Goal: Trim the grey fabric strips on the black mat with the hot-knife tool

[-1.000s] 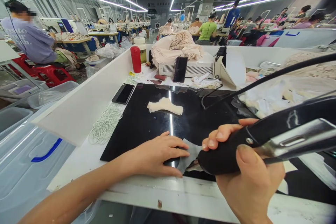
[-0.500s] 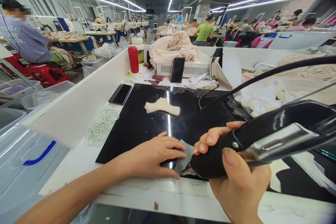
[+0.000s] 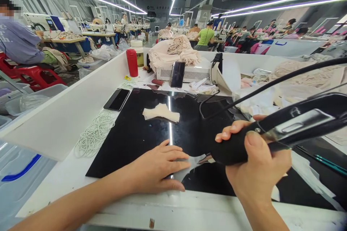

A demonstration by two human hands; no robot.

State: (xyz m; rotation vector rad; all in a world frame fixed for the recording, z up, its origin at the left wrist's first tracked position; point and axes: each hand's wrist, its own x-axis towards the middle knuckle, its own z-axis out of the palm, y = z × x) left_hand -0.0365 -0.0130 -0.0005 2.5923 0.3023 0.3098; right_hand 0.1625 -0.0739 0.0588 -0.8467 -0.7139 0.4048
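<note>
My left hand [image 3: 159, 168] lies flat on a thin translucent whitish piece [image 3: 180, 175] near the front edge of a black board [image 3: 130, 140], its fingers stretched out. My right hand [image 3: 256, 166] is wrapped round a thick black corded handheld tool [image 3: 273, 126] with a silver lever on its side. The tool's narrow metal tip [image 3: 207, 159] touches the right end of the thin piece. Farther back on the board rests a cream fabric piece [image 3: 161, 112]. My left hand hides part of the thin piece.
A dark phone [image 3: 117, 99] and a heap of pale elastic loops [image 3: 94, 135] lie left of the board. A red bottle [image 3: 132, 63], an upright phone [image 3: 178, 74] and piled beige fabric [image 3: 173, 52] stand behind. The tool's black cable [image 3: 257, 90] arches along the right.
The tool in my right hand has moved right and up, so its metal tip now shows at the thin piece's right end. My left hand stays flat on the piece. The view has shifted slightly.
</note>
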